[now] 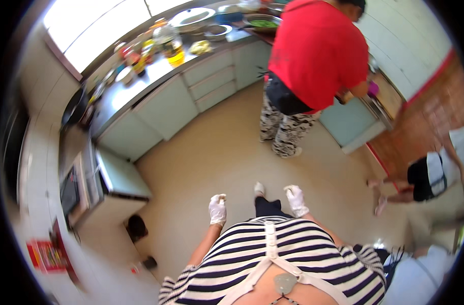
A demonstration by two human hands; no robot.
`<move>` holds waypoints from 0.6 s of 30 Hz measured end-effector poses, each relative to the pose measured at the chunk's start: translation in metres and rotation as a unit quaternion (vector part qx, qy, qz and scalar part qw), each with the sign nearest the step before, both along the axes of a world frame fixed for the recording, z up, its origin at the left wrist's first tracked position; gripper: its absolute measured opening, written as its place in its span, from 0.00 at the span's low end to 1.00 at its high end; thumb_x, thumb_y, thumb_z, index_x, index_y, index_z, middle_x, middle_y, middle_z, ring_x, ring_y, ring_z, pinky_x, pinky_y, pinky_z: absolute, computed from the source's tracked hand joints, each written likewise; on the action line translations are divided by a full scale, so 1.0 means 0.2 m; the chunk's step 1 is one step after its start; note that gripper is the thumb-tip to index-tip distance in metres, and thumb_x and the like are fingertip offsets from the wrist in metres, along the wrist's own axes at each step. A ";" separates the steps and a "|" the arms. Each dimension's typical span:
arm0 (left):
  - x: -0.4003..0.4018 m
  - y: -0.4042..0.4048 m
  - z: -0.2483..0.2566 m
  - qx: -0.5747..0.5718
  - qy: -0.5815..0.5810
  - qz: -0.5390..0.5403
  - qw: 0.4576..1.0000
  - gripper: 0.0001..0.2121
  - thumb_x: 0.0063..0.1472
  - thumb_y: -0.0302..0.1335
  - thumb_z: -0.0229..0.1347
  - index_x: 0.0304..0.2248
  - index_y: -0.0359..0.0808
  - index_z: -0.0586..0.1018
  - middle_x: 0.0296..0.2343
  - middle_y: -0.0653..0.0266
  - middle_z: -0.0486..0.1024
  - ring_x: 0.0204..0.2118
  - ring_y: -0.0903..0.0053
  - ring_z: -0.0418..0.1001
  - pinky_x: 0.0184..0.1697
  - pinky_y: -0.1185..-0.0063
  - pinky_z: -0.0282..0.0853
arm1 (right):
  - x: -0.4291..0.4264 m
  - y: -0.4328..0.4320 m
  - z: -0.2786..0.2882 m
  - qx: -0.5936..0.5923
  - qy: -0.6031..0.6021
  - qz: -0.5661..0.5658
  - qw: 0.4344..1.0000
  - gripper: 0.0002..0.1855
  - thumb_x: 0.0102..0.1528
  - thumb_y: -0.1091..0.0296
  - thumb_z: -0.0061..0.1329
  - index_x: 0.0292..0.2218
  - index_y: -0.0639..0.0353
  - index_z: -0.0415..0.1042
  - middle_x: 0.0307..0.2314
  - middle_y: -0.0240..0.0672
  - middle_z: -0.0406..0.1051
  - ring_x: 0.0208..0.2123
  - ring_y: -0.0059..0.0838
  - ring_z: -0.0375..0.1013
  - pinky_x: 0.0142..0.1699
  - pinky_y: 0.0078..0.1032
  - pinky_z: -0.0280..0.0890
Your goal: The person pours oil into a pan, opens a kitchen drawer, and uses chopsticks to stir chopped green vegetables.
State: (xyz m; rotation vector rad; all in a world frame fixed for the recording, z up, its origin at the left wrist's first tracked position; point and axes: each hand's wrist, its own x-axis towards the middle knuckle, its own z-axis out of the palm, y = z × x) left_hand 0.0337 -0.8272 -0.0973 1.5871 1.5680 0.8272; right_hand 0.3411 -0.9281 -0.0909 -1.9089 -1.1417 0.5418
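Note:
Both my hands wear thin white gloves and hang in the air in front of my body. My left hand (pixel 217 210) is over the tan floor (pixel 178 167), its fingers curled in and nothing seen in them. My right hand (pixel 296 201) is on the other side of my foot (pixel 259 188), also curled, with no object visible in it. Neither hand touches a counter or another thing. My striped top (pixel 285 244) fills the lower middle of the view.
A person in a red top (pixel 319 53) stands ahead at the kitchen units. Bottles (pixel 172 49) and bowls (pixel 217 32) crowd the counter (pixel 148 82) on the left. A low cabinet (pixel 121 175) juts out nearer. Other people (pixel 426 179) are at right.

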 end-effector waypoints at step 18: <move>0.54 1.93 0.39 0.045 -0.056 -0.039 0.997 0.07 0.58 0.18 0.48 0.33 0.34 0.78 0.28 0.63 0.77 0.31 0.78 0.75 0.38 0.80 0.70 | 0.25 2.46 0.64 0.187 0.052 0.113 0.974 0.08 0.50 0.77 0.43 0.33 0.63 0.71 0.30 0.45 0.72 0.35 0.42 0.72 0.40 0.30 0.66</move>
